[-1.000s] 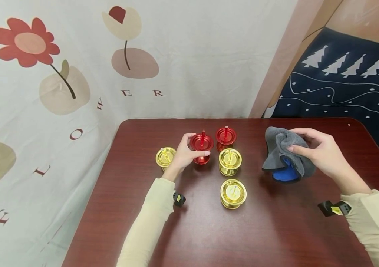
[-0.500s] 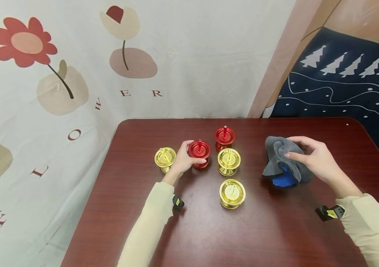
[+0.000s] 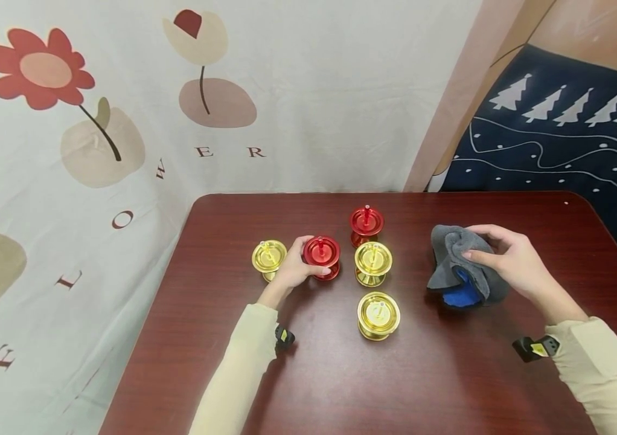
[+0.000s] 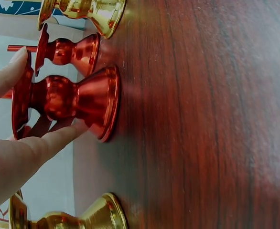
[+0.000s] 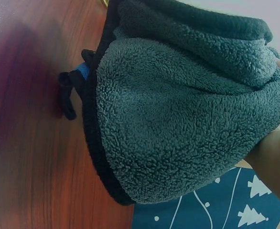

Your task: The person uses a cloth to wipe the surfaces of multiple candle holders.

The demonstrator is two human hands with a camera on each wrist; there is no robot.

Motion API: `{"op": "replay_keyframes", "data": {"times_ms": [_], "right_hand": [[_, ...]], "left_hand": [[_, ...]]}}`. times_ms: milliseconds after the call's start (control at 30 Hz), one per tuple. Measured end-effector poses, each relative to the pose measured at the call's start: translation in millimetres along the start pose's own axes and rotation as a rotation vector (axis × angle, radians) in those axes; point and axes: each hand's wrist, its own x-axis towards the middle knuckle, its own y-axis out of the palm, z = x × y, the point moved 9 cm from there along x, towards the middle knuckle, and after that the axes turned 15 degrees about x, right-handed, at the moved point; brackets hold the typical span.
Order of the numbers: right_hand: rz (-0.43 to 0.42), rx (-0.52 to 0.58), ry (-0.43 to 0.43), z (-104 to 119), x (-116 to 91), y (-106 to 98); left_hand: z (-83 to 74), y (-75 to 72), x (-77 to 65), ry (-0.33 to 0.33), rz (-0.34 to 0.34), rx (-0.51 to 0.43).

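My left hand [image 3: 294, 266] grips a shiny red candle holder [image 3: 322, 251] with a spike in its dish. In the left wrist view, the thumb is at the dish rim of this red candle holder [image 4: 90, 98], and fingers [image 4: 47, 145] reach along its stem to the flared foot. It stands upright, its foot right at the tabletop. My right hand [image 3: 515, 263] pinches a bunched grey cloth [image 3: 457, 257] with a blue underside, held just over the table to the right. The cloth [image 5: 178, 109] fills most of the right wrist view and hides part of the fingers.
A second red candle holder [image 3: 366, 223] stands behind a gold candle holder [image 3: 373, 260]. Nearer the front is another gold one [image 3: 378, 315]. A third gold candle holder [image 3: 268, 257] stands just left of my left hand. Printed curtains [image 3: 330, 90] hang behind the brown table [image 3: 319, 386].
My left hand has drawn the red candle holder toward me and slightly left, from beside the other red one. My right hand has lowered the cloth a little.
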Motion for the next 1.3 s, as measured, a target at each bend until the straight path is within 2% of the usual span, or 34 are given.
{"op": "replay_keyframes", "data": {"times_ms": [167,333,567,700,833,900,1000,1133,1200,1300], "right_hand": [[-0.011,-0.017,0.018,-1.7,-0.3,-1.5],[-0.006,-0.011,0.021,-2.3,-0.9,-1.0],[-0.011,-0.014,0.018,-1.5,-1.3,-2.2],[-0.01,-0.008,0.011,-0.8,-1.3,-2.4],[-0.009,-0.003,0.011,-0.5,-1.7,-2.4],[-0.008,-0.004,0.011,-0.3,-1.9,-2.5],[-0.007,-0.01,0.017,-1.0,-2.1,-2.5],[-0.002,-0.014,0.036,-4.4,-2.2,-2.3],[0.006,-0.026,0.044,-6.2,-2.6,-2.0],[0.021,-0.04,0.05,-8.2,-3.4,-1.5]], "left_hand": [[0.0,-0.1,-3.8,0.02,0.04,0.016],[-1.7,-4.9,-10.5,-0.029,0.078,0.06],[-19.8,-23.0,-24.6,-0.04,0.116,0.146],[-35.9,-38.0,-34.1,-0.007,0.123,0.136],[-52.9,-63.9,-42.6,0.073,0.065,0.128],[-56.2,-78.0,-45.6,0.095,0.034,0.128],[-52.0,-96.3,-46.9,0.095,-0.001,0.107],[-33.5,-114.2,-45.1,0.066,-0.039,0.102],[-20.9,-118.2,-43.0,0.051,-0.043,0.117],[-1.2,-115.3,-39.0,0.035,-0.011,0.146]]}}
